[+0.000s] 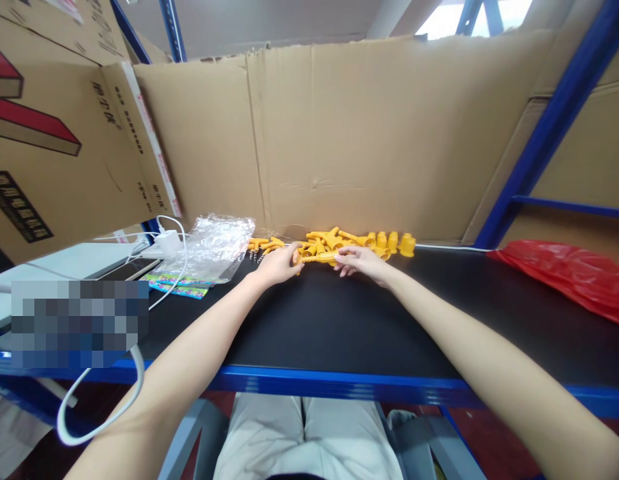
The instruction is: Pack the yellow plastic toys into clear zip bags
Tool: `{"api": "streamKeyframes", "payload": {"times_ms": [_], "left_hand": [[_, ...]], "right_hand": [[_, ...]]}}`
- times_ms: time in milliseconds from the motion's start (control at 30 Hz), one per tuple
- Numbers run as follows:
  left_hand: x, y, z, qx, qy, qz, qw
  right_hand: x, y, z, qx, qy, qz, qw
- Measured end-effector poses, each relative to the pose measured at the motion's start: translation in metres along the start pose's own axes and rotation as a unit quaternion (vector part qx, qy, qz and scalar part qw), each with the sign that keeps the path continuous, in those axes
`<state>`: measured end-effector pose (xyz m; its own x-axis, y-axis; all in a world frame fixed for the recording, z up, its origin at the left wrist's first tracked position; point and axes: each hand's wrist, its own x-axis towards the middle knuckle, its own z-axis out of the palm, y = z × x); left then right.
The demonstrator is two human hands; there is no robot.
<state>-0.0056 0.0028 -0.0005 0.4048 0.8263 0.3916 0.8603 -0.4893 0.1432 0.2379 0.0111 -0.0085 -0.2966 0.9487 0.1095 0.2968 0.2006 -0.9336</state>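
I am holding a long yellow plastic part (pixel 322 257) crosswise near the surface's (pixel 339 320) far edge, left hand (pixel 280 263) and right hand (pixel 358 259) pinching opposite ends.

One view only, from a camera worn on the head, above the near blue edge of the black table (pixel 339 333). It faces forward and down across the table toward the cardboard wall (pixel 359 133) standing along the table's far side. Both forearms run from the bottom corners out to the table's far part, so the hands show small. The person's lap lies under the table's near edge.
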Motion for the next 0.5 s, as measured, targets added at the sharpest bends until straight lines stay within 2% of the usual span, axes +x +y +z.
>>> {"api": "streamKeyframes", "payload": {"times_ms": [500], "left_hand": [[0.0011, -0.0003, 0.0001, 0.009, 0.057, 0.031, 0.998]], "right_hand": [[-0.0001, 0.0010, -0.0005, 0.018, -0.029, 0.011, 0.999]]}}
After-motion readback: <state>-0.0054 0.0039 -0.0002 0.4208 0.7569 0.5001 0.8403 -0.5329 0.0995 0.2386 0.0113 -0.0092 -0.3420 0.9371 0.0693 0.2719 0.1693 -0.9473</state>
